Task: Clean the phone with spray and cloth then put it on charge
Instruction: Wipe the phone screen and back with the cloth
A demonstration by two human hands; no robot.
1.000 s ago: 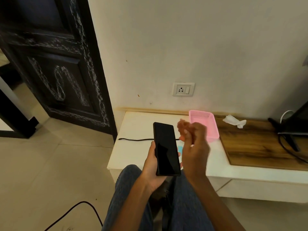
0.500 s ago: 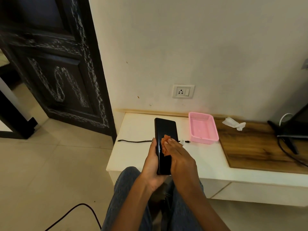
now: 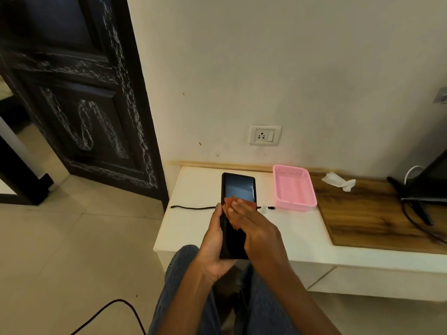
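Denim-clad knees sit nearest, and above them the left hand (image 3: 214, 240) grips the black phone (image 3: 238, 189) by its lower edge, screen up, held over the white cabinet top (image 3: 193, 228). Straight fingers of the right hand (image 3: 254, 228) press an orange cloth (image 3: 233, 221) flat on the glass. Beyond lie a black cable (image 3: 193, 208), a pink basket (image 3: 294, 187), then the wall socket (image 3: 265, 135).

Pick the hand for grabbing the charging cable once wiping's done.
Right, probably. The right hand only presses the orange cloth flat on the phone, and the cable plug end lies on its side. The left hand grips the phone.
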